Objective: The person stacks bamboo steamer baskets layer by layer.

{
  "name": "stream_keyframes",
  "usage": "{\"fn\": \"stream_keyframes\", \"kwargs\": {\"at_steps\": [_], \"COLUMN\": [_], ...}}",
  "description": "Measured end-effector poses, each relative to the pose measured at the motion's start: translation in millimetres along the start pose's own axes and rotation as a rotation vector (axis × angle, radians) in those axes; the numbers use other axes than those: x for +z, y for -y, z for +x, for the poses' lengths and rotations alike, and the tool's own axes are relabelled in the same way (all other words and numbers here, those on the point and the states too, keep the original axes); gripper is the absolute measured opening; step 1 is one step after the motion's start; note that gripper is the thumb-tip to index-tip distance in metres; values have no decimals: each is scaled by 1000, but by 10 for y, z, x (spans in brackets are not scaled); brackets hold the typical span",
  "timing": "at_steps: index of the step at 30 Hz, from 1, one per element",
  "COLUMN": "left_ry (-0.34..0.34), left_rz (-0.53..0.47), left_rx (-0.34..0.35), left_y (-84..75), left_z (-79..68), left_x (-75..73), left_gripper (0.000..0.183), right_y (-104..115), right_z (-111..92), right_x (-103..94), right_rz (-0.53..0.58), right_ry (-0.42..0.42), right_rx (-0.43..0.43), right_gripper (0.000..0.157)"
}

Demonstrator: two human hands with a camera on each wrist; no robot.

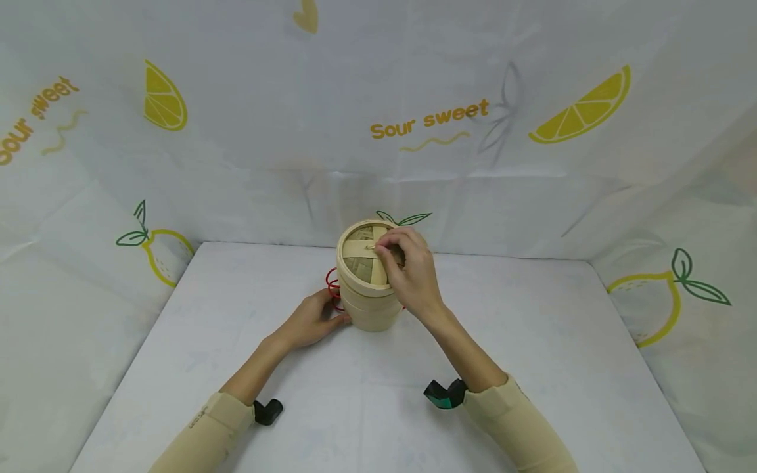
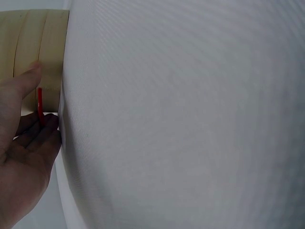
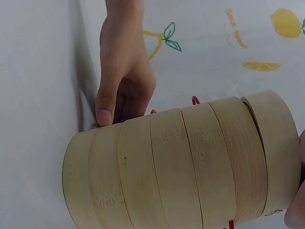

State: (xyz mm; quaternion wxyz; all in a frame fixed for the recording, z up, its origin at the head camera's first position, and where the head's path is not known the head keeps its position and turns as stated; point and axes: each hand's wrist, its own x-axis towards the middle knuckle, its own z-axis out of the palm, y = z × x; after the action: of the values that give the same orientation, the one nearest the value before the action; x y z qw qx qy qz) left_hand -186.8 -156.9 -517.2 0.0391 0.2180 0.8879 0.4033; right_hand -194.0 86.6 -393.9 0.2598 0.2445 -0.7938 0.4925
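Observation:
A stack of round bamboo steamer baskets (image 1: 371, 319) stands upright on the table, topped by a woven bamboo lid (image 1: 358, 268) with crossed strips. With thumb and fingertips my right hand (image 1: 415, 270) pinches the small loop at the lid's centre. In the right wrist view, a thin dark gap shows between the lid (image 3: 279, 148) and the uppermost basket. Low on the stack's left side, my left hand (image 1: 310, 322) holds the base, its thumb against the bamboo wall and its fingers (image 2: 43, 140) round the back, beside a red handle (image 2: 40, 102).
More red loops (image 1: 332, 281) stick out from the stack's left side. A white cloth covers the table (image 1: 532, 341), and a lemon-print backdrop (image 1: 260, 190) rises behind it and at both sides. Black wrist mounts (image 1: 446, 395) sit by the sleeves.

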Motion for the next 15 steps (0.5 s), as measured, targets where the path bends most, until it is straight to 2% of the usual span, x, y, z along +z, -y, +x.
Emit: {"fn": "stream_keyframes", "kwargs": {"at_steps": [15], "left_ry": [-5], "left_rz": [4], "left_rx": [5], "left_y": [2], "left_z": [-2], "left_x": [2], "left_gripper": [57], "right_y": [-5], "right_z": [2], "right_x": [27], "right_rz": [-32], "right_ry": [30], "right_rx": [19], "right_gripper": [10]}}
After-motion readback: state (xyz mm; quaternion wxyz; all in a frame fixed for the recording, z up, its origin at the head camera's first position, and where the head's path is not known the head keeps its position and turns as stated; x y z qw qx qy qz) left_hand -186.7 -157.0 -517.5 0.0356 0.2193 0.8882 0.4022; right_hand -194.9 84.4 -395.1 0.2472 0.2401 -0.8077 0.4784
